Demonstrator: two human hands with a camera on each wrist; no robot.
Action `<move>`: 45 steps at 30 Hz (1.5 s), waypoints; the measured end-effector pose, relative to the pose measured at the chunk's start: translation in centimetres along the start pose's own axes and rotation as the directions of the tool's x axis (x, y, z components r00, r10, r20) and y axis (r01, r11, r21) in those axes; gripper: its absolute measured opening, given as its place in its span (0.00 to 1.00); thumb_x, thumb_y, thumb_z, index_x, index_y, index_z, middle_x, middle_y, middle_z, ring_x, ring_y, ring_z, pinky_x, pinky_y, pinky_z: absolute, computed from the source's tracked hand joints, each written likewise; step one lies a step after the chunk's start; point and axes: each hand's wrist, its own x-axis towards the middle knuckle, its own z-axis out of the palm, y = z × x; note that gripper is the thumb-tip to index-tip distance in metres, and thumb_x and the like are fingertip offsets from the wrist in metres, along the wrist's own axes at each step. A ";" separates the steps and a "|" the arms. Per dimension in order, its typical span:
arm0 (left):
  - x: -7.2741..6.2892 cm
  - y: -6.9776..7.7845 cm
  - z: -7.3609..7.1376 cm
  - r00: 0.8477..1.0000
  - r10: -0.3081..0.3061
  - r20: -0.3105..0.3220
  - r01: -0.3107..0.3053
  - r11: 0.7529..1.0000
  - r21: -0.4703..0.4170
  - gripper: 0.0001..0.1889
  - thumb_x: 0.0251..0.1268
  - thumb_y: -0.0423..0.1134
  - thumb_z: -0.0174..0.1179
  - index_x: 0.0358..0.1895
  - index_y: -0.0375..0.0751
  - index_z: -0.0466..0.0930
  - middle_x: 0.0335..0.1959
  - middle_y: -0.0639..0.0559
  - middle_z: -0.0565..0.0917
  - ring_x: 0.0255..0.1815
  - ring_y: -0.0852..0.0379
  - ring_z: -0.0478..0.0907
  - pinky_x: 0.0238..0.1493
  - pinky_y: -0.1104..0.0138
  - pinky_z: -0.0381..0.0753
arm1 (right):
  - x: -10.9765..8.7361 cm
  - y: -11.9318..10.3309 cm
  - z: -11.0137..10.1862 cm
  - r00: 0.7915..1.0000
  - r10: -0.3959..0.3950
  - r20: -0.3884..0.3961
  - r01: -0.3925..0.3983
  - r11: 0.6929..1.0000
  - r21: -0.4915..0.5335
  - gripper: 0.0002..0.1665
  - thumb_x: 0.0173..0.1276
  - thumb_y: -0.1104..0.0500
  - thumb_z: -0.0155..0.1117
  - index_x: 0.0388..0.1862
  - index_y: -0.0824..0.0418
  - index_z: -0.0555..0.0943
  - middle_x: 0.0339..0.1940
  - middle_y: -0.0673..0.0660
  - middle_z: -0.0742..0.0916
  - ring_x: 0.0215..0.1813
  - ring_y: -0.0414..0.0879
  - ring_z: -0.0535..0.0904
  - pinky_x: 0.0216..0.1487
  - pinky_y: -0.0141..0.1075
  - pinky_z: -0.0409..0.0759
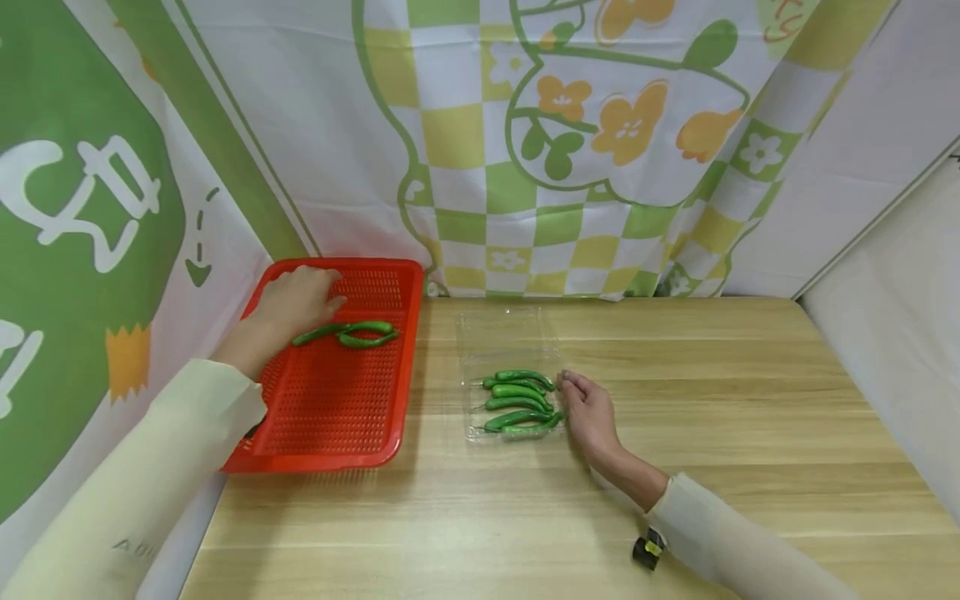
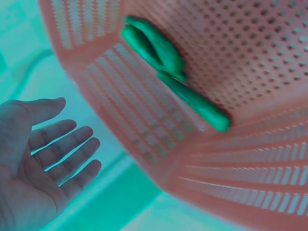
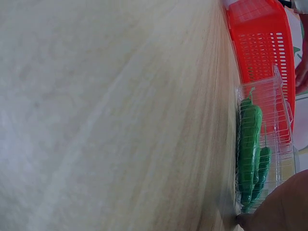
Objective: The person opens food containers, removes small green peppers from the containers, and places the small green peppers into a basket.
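Holding left fingers (image 2: 86,134) spread above the red basket (image 1: 408,367), apart from three peppers (image 1: 367,342) lying inside. Resting right fingers (image 1: 581,385) at the clear box's (image 1: 502,342) edge, beside other peppers (image 1: 513,403); cannot tell whether pinching.

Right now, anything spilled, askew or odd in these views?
No visible spill or damage: three green peppers lie in the red basket, more peppers in the clear container. One oddity: the left wrist view has a teal cast, turning the basket pinkish, unlike the others.
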 end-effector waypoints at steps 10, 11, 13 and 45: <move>-1.8 7.7 -1.0 0.995 0.084 -0.048 -0.083 0.996 0.016 0.23 0.74 0.39 0.65 0.66 0.30 0.80 0.58 0.34 0.86 0.50 0.34 0.86 0.43 0.42 0.88 | -0.1 -0.3 0.2 1.000 -0.007 0.012 0.006 1.000 0.014 0.25 0.86 0.64 0.50 0.74 0.76 0.71 0.72 0.71 0.78 0.78 0.60 0.71 0.74 0.45 0.72; -2.0 8.4 -0.9 0.994 0.094 -0.050 -0.093 0.996 0.013 0.22 0.74 0.38 0.66 0.66 0.31 0.80 0.57 0.35 0.87 0.50 0.35 0.86 0.43 0.42 0.88 | -0.1 -0.3 0.2 1.000 -0.004 0.016 0.004 1.000 0.019 0.25 0.86 0.63 0.50 0.74 0.76 0.71 0.73 0.71 0.78 0.78 0.60 0.71 0.74 0.45 0.72; -2.2 9.8 -0.8 0.991 0.121 -0.061 -0.121 0.993 0.004 0.20 0.73 0.38 0.66 0.64 0.33 0.82 0.55 0.38 0.87 0.49 0.36 0.87 0.41 0.42 0.87 | -0.1 -0.3 0.1 1.000 0.007 0.015 -0.007 1.000 0.024 0.25 0.86 0.63 0.50 0.74 0.75 0.71 0.73 0.70 0.78 0.78 0.60 0.71 0.74 0.45 0.72; -2.7 27.0 5.3 0.903 0.391 0.179 -0.405 0.913 0.047 0.07 0.75 0.38 0.66 0.48 0.41 0.88 0.40 0.50 0.90 0.35 0.57 0.84 0.31 0.66 0.84 | -0.5 -0.2 -0.6 1.000 0.026 -0.002 -0.026 1.000 -0.001 0.24 0.86 0.62 0.51 0.73 0.72 0.73 0.69 0.69 0.82 0.53 0.51 0.82 0.48 0.22 0.79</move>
